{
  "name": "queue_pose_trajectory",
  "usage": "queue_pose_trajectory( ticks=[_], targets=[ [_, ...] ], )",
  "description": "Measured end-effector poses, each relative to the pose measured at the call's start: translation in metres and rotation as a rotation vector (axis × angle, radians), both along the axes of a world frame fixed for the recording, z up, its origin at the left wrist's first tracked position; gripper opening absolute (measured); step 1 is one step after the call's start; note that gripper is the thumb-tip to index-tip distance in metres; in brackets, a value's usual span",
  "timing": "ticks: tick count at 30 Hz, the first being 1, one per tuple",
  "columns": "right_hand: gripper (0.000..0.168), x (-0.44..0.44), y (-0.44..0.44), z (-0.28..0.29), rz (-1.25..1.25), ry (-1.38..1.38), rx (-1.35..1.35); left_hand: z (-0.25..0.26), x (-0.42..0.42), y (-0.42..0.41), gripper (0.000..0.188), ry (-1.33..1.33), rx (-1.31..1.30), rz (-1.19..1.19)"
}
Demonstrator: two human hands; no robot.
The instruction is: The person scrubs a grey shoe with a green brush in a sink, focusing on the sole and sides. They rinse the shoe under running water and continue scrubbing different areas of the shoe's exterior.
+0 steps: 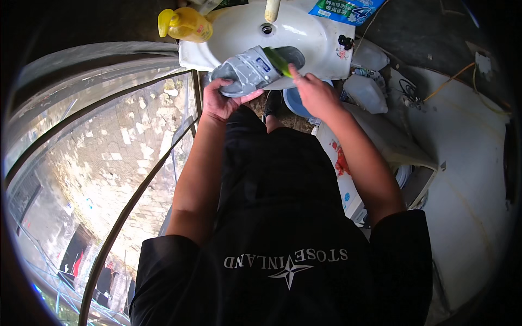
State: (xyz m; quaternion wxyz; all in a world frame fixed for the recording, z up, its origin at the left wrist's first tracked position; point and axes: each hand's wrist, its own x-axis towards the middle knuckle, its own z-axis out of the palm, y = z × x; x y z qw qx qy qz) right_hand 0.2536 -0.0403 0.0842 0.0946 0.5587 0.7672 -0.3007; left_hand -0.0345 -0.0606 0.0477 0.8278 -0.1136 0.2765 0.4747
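Observation:
A grey slide sandal is tilted over the near rim of a white washbasin. White suds streak its strap, which bears a blue patch. My left hand grips the sandal at its left end, thumb on the insole and fingers beneath. In my right hand is the handle of a green brush, blurred, its head on the insole just right of the strap. The brush's bristles cannot be made out.
A yellow pump bottle leans on the basin's left rim. The tap spout hangs above the drain. A blue detergent bag lies at the back right. Below are a blue basin and plastic jugs. A window frame borders my left side.

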Motion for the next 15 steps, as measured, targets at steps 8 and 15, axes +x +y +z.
queue_pose_trajectory(
  ticks=[8,15],
  targets=[
    [0.053,-0.012,0.003,-0.006,0.026,0.075,0.076,-0.005,-0.004,0.000,0.073,0.091,0.086,0.045],
    [0.051,-0.003,0.006,-0.014,-0.115,0.154,-0.032,0.004,0.004,0.009,0.077,0.122,0.072,0.011]
  ],
)
